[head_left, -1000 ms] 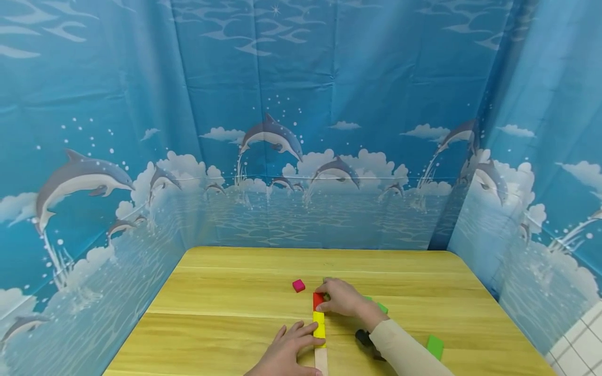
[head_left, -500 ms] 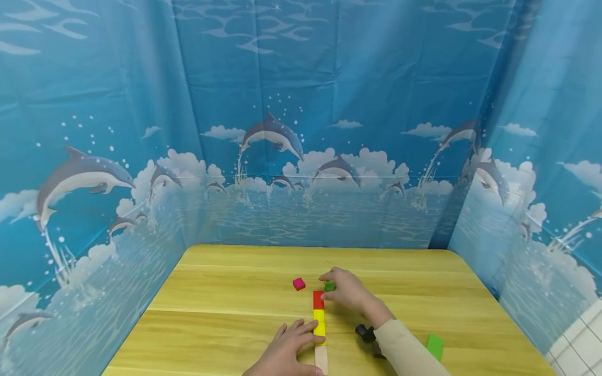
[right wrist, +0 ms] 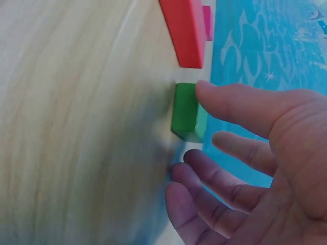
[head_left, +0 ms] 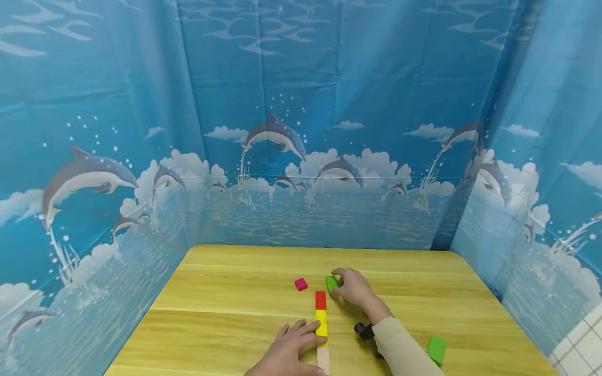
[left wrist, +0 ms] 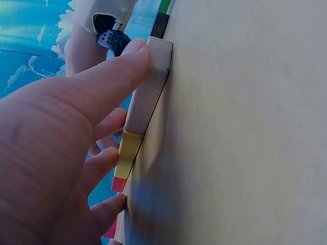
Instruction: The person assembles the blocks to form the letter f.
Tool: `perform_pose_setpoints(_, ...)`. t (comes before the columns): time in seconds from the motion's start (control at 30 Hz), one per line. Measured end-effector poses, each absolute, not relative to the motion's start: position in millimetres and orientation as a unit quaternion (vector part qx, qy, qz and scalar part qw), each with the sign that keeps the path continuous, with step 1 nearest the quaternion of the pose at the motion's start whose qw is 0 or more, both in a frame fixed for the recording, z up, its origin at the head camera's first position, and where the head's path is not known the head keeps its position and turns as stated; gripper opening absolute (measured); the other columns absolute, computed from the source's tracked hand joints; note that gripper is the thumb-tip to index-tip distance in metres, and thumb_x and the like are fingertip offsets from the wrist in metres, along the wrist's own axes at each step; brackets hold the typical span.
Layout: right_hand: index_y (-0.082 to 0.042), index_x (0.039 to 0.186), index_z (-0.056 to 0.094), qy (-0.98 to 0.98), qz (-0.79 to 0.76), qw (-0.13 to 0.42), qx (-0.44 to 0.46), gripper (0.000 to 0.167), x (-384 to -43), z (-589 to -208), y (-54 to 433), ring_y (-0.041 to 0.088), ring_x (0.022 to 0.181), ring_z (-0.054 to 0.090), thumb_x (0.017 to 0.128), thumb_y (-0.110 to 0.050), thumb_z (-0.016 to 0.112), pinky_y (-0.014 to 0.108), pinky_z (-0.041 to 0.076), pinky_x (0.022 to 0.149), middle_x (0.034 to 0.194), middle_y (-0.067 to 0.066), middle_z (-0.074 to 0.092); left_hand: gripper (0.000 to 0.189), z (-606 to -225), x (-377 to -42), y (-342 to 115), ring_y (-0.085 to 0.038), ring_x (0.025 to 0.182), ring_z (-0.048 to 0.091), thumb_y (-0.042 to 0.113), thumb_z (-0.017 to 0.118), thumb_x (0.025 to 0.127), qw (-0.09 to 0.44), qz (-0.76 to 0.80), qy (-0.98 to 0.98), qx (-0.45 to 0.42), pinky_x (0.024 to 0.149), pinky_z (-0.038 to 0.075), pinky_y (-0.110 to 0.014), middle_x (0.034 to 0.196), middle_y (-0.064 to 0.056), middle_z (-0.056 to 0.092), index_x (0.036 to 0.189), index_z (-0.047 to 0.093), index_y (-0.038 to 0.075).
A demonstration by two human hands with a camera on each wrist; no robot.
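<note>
A row of blocks runs away from me on the table: a pale wooden block [head_left: 323,359] nearest, then yellow blocks [head_left: 321,329], then a red block [head_left: 320,300]. My left hand [head_left: 287,352] lies along the row's left side with spread fingers. In the left wrist view its thumb rests against the wooden block and fingertips touch the yellow part. Past the red block, slightly right, lies a green block [head_left: 331,283]. My right hand [head_left: 354,288] is at it, thumb touching its edge in the right wrist view, the other fingers loosely bent and apart from it.
A small magenta block [head_left: 301,284] lies left beyond the row. Another green block [head_left: 436,350] lies near at the right. A black device [head_left: 363,331] sits at the right sleeve. A dark block [left wrist: 160,25] shows in the left wrist view. A dolphin-print curtain [head_left: 282,209] surrounds the table.
My right hand has moved off the red block, slightly away and right, uncovering the green block. Green pieces seen beside the right wrist no longer show there. The left hand stays put.
</note>
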State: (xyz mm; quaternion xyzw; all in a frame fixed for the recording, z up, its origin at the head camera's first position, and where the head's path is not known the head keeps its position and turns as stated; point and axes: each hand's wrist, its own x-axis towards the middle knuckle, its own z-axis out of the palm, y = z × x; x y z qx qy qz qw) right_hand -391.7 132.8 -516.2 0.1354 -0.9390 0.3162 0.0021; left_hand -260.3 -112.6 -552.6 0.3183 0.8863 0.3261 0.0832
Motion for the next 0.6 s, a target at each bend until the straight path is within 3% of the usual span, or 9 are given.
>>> perform_pose_setpoints(0.27,-0.008,0.139,0.061,-0.939,0.317,-0.020,0.136,0.066,-400.4,-522.8,134.7,0.020,0.088,0.062,0.080,-0.020,0.087,0.042,0.053,0.076,0.101,0.006,0.067,0.060,-551.0,-259.4,-112.5,-0.039,0.146,0.030,0.060,0.074,0.083,0.071,0.328,0.886,0.321,0.105,0.020,-0.075,0.158,0.008,0.038,0.138,0.059,0.044)
perform_pose_setpoints(0.6,-0.009,0.136,0.062,-0.938,0.311,-0.022,0.150,0.060,-400.1,-523.1,139.6,0.018,0.080,0.055,0.080,-0.010,0.086,0.040,0.051,0.072,0.091,0.003,0.061,0.057,-555.7,-261.3,-114.3,-0.041,0.145,0.032,0.061,0.070,0.086,0.060,0.323,0.880,0.343,0.101,0.022,-0.078,0.158,0.005,0.039,0.139,0.059,0.041)
